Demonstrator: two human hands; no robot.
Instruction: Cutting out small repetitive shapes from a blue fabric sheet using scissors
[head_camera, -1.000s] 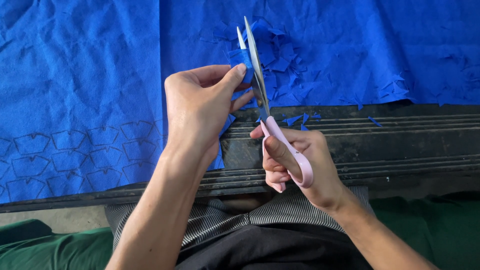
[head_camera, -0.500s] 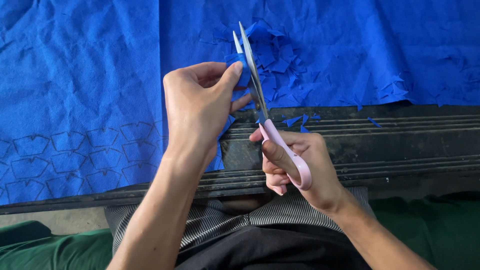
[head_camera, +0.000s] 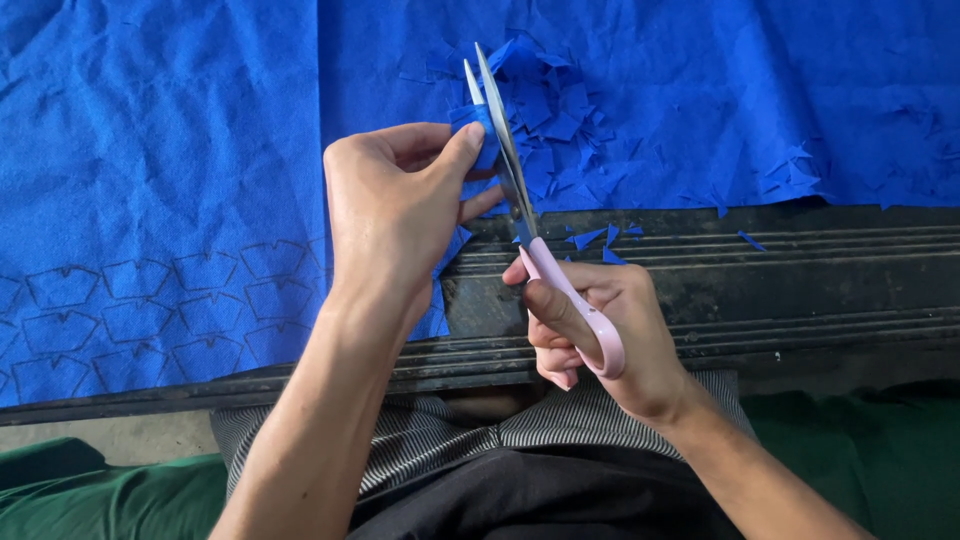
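Observation:
My left hand (head_camera: 395, 210) pinches a small piece of blue fabric (head_camera: 478, 150) between thumb and fingers, with more of it hanging below my palm. My right hand (head_camera: 600, 330) grips pink-handled scissors (head_camera: 560, 290). Their steel blades (head_camera: 495, 120) point up and away, slightly parted, with the fabric piece between them right beside my left thumb. Both hands hover over the dark table edge.
A big blue fabric sheet (head_camera: 180, 150) covers the table, with outlined shapes drawn at the lower left (head_camera: 150, 300). A heap of blue offcuts (head_camera: 560, 120) lies behind the blades. The dark grooved table edge (head_camera: 800, 280) runs across the front.
The hands and scissors have stayed almost in place. The blades have shifted slightly along the fabric piece.

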